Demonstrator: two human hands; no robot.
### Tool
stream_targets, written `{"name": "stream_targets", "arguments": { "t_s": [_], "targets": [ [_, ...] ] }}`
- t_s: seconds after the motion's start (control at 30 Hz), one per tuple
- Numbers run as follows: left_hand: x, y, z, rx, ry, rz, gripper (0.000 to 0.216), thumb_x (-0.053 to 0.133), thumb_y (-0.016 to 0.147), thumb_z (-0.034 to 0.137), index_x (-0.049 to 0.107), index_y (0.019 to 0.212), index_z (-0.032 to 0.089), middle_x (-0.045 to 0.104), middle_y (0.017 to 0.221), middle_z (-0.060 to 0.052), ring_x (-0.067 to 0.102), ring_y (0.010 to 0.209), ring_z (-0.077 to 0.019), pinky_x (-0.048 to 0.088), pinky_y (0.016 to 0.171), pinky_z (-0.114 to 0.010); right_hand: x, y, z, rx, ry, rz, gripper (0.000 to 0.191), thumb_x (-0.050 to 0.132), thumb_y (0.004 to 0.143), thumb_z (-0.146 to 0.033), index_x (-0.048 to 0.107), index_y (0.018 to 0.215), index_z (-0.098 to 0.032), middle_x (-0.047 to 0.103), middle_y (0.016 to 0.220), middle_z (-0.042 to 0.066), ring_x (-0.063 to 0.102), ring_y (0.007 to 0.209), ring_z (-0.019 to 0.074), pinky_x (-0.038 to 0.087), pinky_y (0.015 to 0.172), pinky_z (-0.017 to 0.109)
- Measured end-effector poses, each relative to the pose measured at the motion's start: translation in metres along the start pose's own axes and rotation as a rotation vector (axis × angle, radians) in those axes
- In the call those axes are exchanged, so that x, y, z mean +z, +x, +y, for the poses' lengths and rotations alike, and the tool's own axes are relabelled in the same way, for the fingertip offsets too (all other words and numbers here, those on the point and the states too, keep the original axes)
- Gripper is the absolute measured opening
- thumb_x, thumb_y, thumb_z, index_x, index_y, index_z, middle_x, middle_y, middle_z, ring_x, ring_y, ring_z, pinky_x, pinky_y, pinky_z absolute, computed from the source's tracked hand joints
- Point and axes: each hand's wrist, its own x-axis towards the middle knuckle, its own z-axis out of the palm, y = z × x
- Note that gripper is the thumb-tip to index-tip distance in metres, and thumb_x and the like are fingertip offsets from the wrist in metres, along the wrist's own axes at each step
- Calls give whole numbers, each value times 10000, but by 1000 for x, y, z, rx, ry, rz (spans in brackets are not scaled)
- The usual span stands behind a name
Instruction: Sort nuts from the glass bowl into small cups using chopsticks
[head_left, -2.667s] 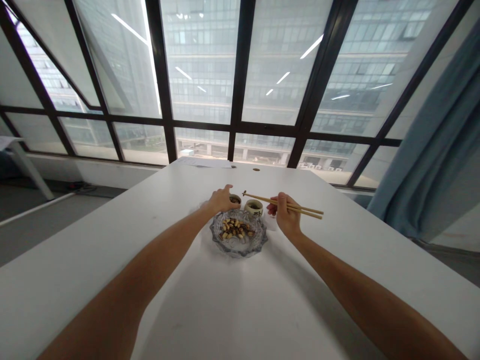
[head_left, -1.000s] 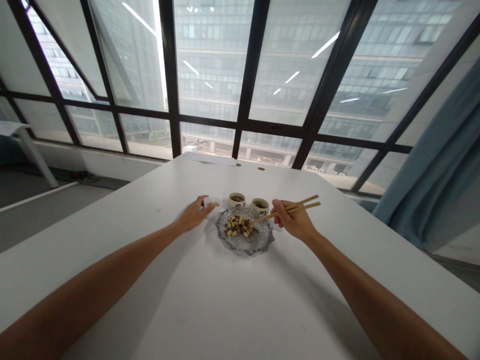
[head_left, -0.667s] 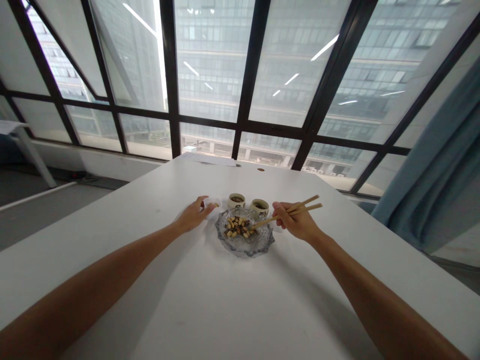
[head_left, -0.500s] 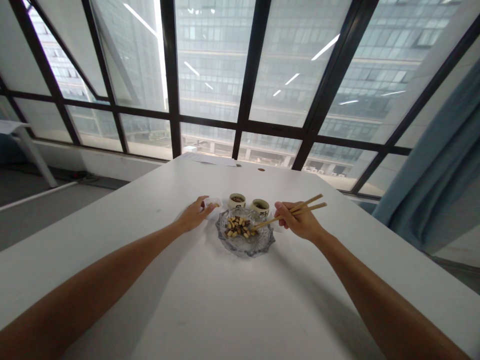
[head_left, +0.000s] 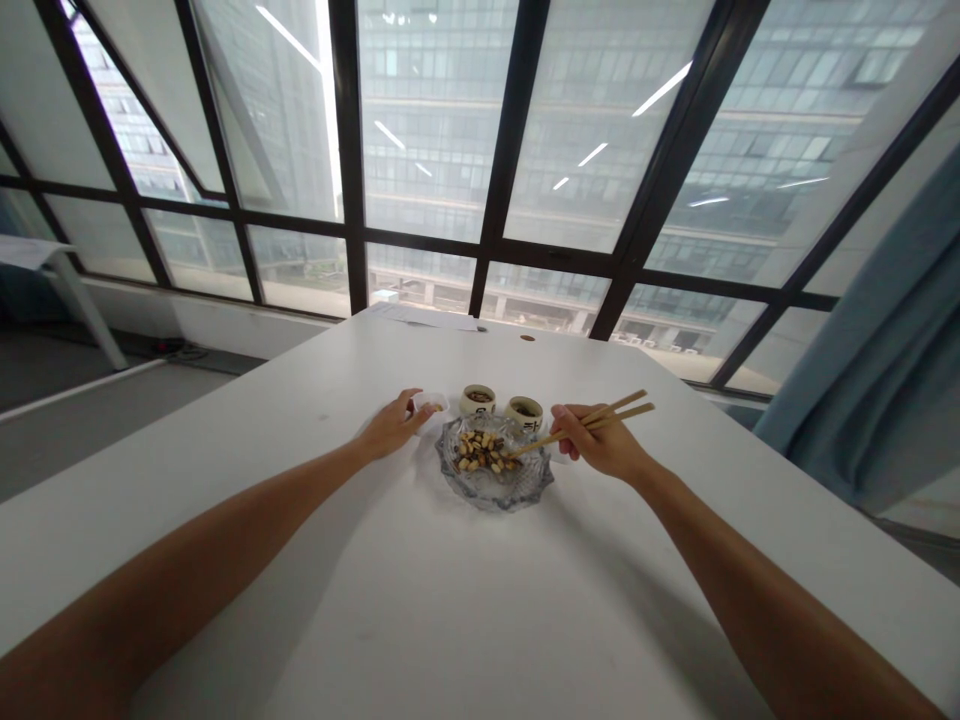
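My right hand (head_left: 596,437) is closed round a pair of wooden chopsticks (head_left: 611,411), whose tips reach down into a clear cut-glass dish (head_left: 499,492). In the dish lies a pile of nuts (head_left: 484,450), pale ones mixed with dark pieces that look like seeds. The tips touch the right side of the pile; whether they pinch a nut I cannot tell. My left hand (head_left: 394,425) grips the near left side of a small white cup (head_left: 433,402), with a few yellowish bits inside. Two cream cups (head_left: 477,400) with dark contents, one a little further right (head_left: 524,413), stand just behind the dish.
The white table (head_left: 465,610) runs up to a large window with dark frames (head_left: 491,245). Papers (head_left: 427,319) and a small brown round thing (head_left: 527,338) lie at its far end. A blue curtain (head_left: 862,380) hangs on the right.
The whole view has shifted slightly to the right. Both hands keep their holds, and the chopstick tips stay at the right side of the nut pile.
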Motion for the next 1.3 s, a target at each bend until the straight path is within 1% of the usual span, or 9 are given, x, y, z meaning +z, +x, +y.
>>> {"name": "stream_targets", "arguments": {
  "t_s": [0.13,0.23,0.33,0.5,0.6,0.77,1.1,1.2,1.3],
  "targets": [
    [1,1,-4,13,-12,-10,687,373,911,656,452,1370,151,656,992,-87,635,817,-202,497,772,-325,0,0,1,33,27,13,645,453,841,-775,621,664,-178,583,460,17,528,375,131,406,367,231],
    [3,3,-7,12,-30,-13,702,380,906,667,451,1372,146,657,990,-88,641,836,-207,499,786,-331,-1,1,2,16,39,29,641,467,842,-767,628,671,-171,600,498,29,544,401,131,426,385,233],
    [4,5,-9,8,-53,-12,701,395,898,666,450,1377,157,671,1001,-88,649,837,-210,505,786,-338,-1,2,3,-5,49,14,624,489,849,-749,642,684,-167,616,527,36,562,432,134,442,407,233],
    [4,4,-8,0,-75,-11,696,416,890,662,456,1380,169,688,1045,-102,662,888,-229,512,802,-348,1,3,7,20,85,2,629,505,838,-754,642,674,-163,615,516,35,560,427,131,445,405,228],
    [3,4,-8,-10,-70,-1,685,439,882,664,474,1369,183,696,1036,-97,668,897,-232,515,784,-333,3,3,10,32,106,8,637,509,823,-768,640,671,-163,619,519,36,563,426,131,452,405,230],
    [4,4,-8,-5,-56,-14,704,397,897,669,452,1382,162,685,1043,-101,668,877,-219,513,782,-327,6,4,14,51,140,11,643,514,816,-773,648,681,-158,623,525,39,567,432,131,464,415,231],
    [2,3,-4,-7,-36,-13,726,383,893,678,453,1385,149,681,1049,-115,660,875,-230,507,802,-349,7,3,14,110,199,57,653,537,788,-787,653,668,-155,596,464,30,533,367,123,401,351,211],
    [4,4,-6,-3,-28,-6,732,379,893,683,453,1387,149,677,1046,-114,659,873,-228,506,804,-346,7,6,16,139,252,114,656,560,775,-785,654,649,-148,597,451,38,517,344,118,384,332,207],
    [6,6,-10,4,-39,-9,722,379,899,674,449,1389,148,673,1051,-112,657,863,-216,503,802,-335,4,14,21,211,402,287,668,584,728,-807,622,595,-153,577,421,44,477,310,113,356,300,212]
  ]
}}
